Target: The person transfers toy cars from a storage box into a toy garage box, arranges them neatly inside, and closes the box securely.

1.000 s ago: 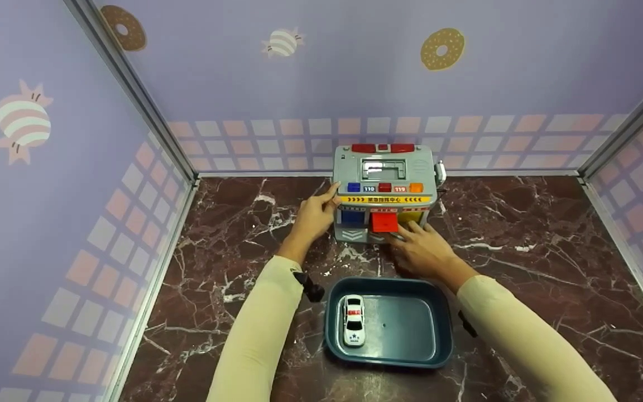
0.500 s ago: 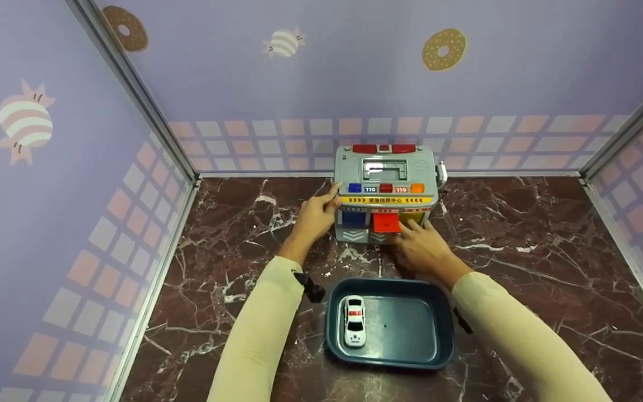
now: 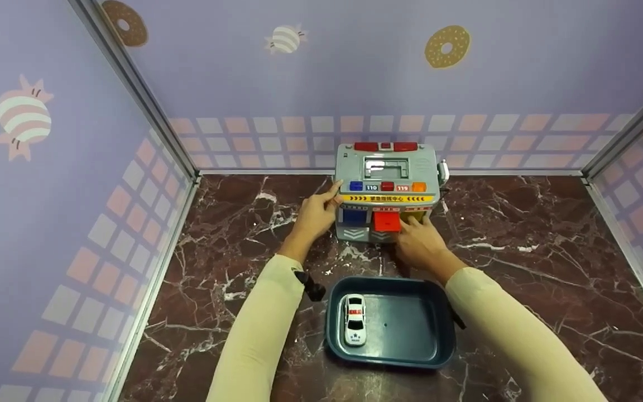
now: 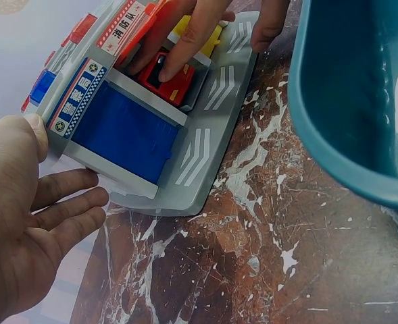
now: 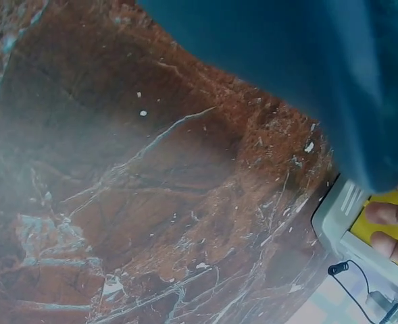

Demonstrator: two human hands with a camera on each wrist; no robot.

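A grey toy garage [image 3: 349, 167] with a blue door [image 4: 124, 131], a raised red door flap [image 3: 387, 221] and a yellow door [image 5: 362, 229] stands near the back wall. My left hand [image 3: 313, 218] touches its left front corner, lower fingers extended alongside in the left wrist view. Under the flap, my right hand [image 3: 422, 243] reaches into the middle bay. There, the left wrist view shows straight fingers against a red toy car [image 4: 168, 84], one on its top, thumb apart. Other right fingers touch the yellow door. The flap hides the car in the head view.
A dark teal tray [image 3: 388, 364] lies between the forearms, close in front of the garage. It holds a white toy police car [image 3: 355, 332] on its left side. A white toy phone [image 3: 443, 172] hangs on the garage's right side. Patterned walls rise behind and at both sides.
My right hand and forearm have shifted slightly left, closer to the middle bay. The left hand stays at the garage's corner. The head view has shifted a little.
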